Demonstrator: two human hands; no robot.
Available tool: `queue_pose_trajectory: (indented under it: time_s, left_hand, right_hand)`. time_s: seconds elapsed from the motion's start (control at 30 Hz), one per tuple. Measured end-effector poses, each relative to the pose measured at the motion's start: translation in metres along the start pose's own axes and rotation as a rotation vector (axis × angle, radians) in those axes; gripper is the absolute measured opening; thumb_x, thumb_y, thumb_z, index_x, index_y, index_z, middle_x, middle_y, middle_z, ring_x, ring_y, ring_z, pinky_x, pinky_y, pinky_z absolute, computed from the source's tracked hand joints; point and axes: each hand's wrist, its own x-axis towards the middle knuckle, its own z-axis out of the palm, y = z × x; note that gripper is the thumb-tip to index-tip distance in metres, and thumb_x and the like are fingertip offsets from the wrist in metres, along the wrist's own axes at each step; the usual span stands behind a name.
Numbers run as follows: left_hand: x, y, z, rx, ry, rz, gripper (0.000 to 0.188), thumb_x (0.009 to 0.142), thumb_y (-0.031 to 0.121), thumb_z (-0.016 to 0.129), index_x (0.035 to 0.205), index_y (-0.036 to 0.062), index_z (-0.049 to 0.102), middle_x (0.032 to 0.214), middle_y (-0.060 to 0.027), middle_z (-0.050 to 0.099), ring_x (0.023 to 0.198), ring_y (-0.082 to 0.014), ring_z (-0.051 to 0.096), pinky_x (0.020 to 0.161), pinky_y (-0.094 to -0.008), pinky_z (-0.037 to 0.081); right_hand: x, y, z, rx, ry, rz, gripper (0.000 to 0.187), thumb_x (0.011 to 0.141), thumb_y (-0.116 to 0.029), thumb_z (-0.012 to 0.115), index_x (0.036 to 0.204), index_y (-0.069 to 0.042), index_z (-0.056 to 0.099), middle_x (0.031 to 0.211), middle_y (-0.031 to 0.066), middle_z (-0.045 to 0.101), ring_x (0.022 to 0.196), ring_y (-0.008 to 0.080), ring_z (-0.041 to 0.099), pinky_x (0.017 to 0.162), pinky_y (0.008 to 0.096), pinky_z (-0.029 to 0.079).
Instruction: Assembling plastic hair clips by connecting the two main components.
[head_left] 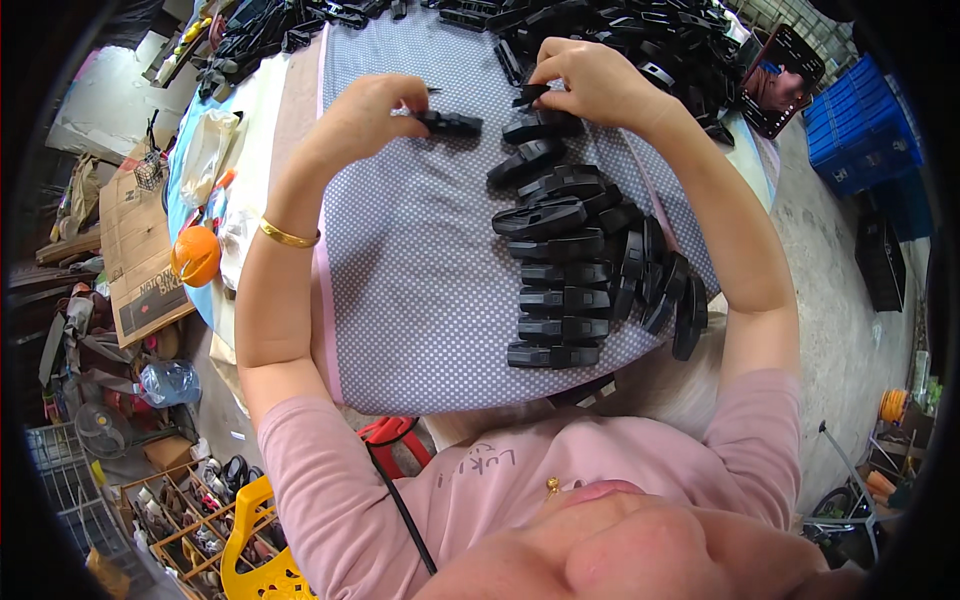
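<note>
My left hand (372,112) is closed at the far middle of the table, its thumb and fingers pinching one end of a black plastic part (455,125). To the right, my right hand (598,82) pinches a small black plastic piece (530,95) at the edge of the pile. Just below that hand, a column of long black plastic parts (562,300) runs toward me, most lying side by side, with several more leaning along their right side. A large heap of similar black parts (690,60) covers the far right of the table.
A grey dotted cloth (410,270) with a pink edge covers the table. More black parts (270,40) lie at the far left. An orange round object (195,256) sits by the left edge. Blue crates (860,125) stand right; a yellow chair (245,545) is lower left.
</note>
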Motion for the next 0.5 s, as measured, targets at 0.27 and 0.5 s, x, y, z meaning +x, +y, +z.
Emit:
queue_pose_trajectory:
  time_s: [0.27, 0.5]
  left_hand:
    - [0.006, 0.015, 0.030, -0.052, 0.263, 0.011, 0.022, 0.072, 0.011, 0.070, 0.089, -0.0004, 0.063, 0.083, -0.0138, 0.064, 0.074, -0.0266, 0.062, 0.069, -0.0348, 0.049]
    - [0.000, 0.043, 0.041, -0.125, 0.249, 0.027, 0.019, 0.074, 0.013, 0.068, 0.088, 0.0011, 0.064, 0.083, -0.0135, 0.063, 0.077, -0.0270, 0.061, 0.070, -0.0349, 0.049]
  right_hand:
    - [0.003, 0.002, 0.013, 0.318, 0.049, -0.083, 0.023, 0.078, -0.009, 0.066, 0.101, -0.005, 0.066, 0.089, 0.0083, 0.065, 0.082, 0.0200, 0.062, 0.076, 0.0287, 0.051]
    - [-0.008, -0.004, -0.005, 0.734, -0.093, 0.095, 0.022, 0.087, -0.010, 0.057, 0.108, -0.005, 0.063, 0.080, 0.0024, 0.061, 0.066, 0.0066, 0.052, 0.060, 0.0205, 0.046]
